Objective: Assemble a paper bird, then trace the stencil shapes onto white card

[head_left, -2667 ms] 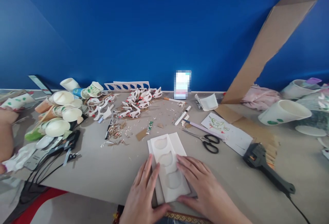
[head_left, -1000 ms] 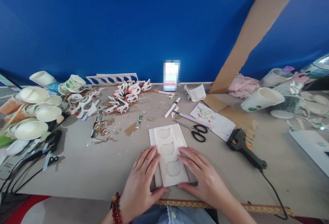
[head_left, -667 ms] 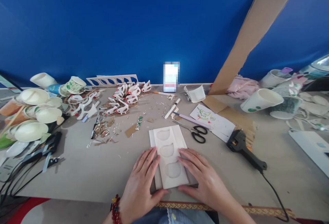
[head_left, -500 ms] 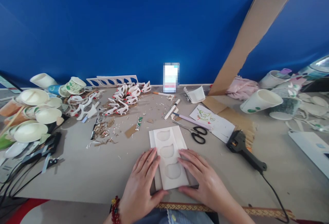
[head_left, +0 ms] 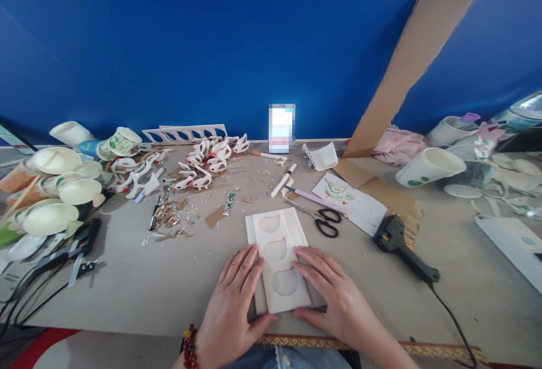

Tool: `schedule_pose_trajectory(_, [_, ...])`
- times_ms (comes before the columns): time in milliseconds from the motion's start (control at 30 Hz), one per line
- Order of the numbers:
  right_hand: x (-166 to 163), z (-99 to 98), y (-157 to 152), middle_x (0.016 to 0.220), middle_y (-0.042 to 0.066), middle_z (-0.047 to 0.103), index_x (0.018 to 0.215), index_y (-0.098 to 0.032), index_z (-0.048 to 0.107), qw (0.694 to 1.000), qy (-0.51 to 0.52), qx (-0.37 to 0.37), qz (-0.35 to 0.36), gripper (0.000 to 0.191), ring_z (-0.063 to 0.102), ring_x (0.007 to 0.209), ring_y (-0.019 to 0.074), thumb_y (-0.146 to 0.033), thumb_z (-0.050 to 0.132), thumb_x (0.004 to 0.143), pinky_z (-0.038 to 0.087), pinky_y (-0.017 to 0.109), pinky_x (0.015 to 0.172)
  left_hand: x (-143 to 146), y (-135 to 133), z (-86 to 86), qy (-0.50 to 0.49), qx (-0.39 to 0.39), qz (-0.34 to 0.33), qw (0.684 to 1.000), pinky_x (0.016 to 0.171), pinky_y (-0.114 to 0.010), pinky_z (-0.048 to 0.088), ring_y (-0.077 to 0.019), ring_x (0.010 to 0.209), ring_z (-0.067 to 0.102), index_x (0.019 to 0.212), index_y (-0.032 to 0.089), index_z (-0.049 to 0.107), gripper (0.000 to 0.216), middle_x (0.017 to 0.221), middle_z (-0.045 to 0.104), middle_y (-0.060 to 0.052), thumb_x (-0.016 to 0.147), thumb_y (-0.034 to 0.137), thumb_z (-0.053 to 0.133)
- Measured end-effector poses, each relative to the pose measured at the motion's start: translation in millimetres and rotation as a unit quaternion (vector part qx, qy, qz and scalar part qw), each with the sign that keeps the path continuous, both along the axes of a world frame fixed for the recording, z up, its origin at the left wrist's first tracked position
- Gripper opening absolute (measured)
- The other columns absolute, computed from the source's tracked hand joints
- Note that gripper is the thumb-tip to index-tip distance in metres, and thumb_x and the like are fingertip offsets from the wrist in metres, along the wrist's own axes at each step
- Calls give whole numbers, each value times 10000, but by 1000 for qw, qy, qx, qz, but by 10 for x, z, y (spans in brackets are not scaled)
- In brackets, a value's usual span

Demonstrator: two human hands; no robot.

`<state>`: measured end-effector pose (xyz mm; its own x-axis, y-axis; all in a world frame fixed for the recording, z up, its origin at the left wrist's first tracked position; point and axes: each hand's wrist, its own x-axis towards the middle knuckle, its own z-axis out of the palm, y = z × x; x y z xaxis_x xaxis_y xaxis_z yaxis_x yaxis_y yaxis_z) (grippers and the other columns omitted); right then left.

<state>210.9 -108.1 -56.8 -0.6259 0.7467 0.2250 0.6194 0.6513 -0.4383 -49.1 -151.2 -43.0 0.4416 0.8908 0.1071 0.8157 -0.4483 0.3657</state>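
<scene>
A white card strip with three rounded cut-outs (head_left: 277,297) lies on top of a wider white sheet (head_left: 300,223) at the near middle of the table. My left hand (head_left: 237,290) rests flat along the left edge, fingers stretched out and the thumb at the near corner. On the other side, my right hand (head_left: 334,293) lies with fingertips on the strip's right edge and its thumb near the bottom corner. Both hands are open and grip nothing. Black-handled scissors (head_left: 327,222) lie just beyond the sheet, to the right.
A hot glue gun (head_left: 406,250) with its cord lies at right, beside a paper with a bird drawing (head_left: 351,200). White cut-out birds (head_left: 203,163) and paper scraps (head_left: 171,216) cover the back left. Paper cups (head_left: 53,216) crowd the left edge. A lit phone (head_left: 282,128) stands at the back.
</scene>
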Motion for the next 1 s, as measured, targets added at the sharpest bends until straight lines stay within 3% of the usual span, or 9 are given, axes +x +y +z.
schedule_pose_trajectory(1000, [-3,23,-17,1441,158,457,1309,-171,529,1000,-2,-23,3,534,401,1349,327,-302,673,812,434,482,1064,7,13,-10,15,13,0,1000,1145,-500,312,-312,1448,244,1476,144,312,747,1583,262,-124,840,386,622])
